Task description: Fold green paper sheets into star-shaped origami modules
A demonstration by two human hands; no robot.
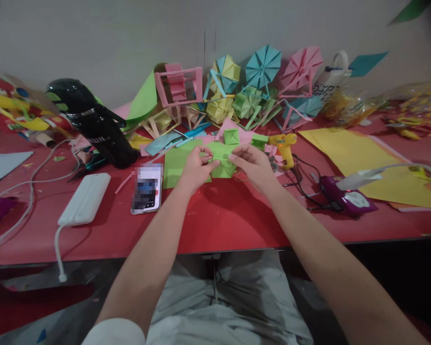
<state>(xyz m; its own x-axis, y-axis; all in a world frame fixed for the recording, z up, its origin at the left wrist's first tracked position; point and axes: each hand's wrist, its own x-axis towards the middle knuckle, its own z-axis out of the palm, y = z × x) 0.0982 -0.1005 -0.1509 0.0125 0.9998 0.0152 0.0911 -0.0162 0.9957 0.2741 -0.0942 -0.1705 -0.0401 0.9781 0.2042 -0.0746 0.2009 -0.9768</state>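
Note:
Between my two hands is a folded piece of green paper (222, 160), raised a little above the red table. Its left edge is pinched by the thumb and fingers of my left hand (199, 167). My right hand (253, 165) grips the right side in the same way. Under and to the left of it lies a flat green sheet (175, 165). Just behind my fingers sits a small folded green square (232, 136). A yellow glue gun (284, 147) stands to the right of my right hand.
A phone (148, 189), a white power bank (85, 199) and a tilted black bottle (93, 124) are at left. Folded paper models, among them a blue wheel (263, 67) and a pink frame (178, 85), line the wall. Yellow sheets (348, 153) and a purple power strip (348, 196) lie right.

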